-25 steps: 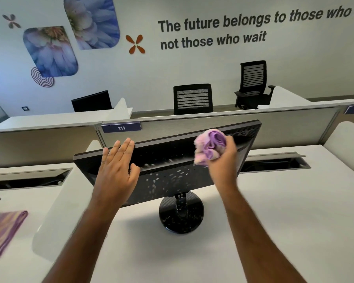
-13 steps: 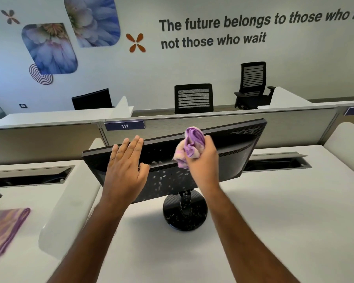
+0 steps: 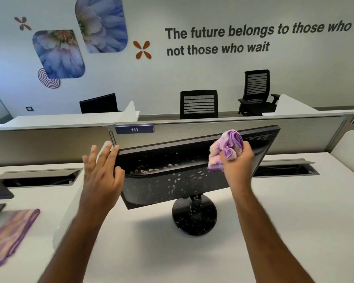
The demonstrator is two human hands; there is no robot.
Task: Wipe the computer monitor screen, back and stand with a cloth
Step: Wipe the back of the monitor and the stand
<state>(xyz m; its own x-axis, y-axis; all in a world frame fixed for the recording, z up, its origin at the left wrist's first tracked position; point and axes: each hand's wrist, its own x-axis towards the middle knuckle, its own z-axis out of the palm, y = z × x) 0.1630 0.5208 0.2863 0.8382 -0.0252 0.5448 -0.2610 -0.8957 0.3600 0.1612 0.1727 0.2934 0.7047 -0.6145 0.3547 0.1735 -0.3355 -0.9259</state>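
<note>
Wall (image 3: pixel 213 78) text reads "The future belongs to those who ta…" (cut off at frame edge) / "not those who wait"; partition (image 3: pixel 213 131) behind the desk carries a tag "111" (image 3: pixel 134 130). Desk (image 3: pixel 294 211) is white; the monitor (image 3: pixel 172 180) stands mid-desk, back panel facing the camera, tilted with its top edge leaning away. Judgement: thin rigid plastic shell, light enough to pivot on its neck, glossy so likely slippery, and top-heavy on the small round stand (image 3: pixel 194 219), so brace at the panel edge, not the middle. Left hand (image 3: pixel 102 176) does that: flat, fingers extended, palm against the left edge, not curled round anything. Right hand (image 3: pixel 236 162) is fisted around the bunched purple-pink cloth (image 3: pixel 226 151), pressing it on the upper right of the back, just beside a faint "acer" logo (image 3: pixel 258 137) (seen upside-down). Cloth is soft, conforms to the ribbed vents. Pale specks show on back and stand. A second cloth (image 3: pixel 10 235) lies flat at far left.
</note>
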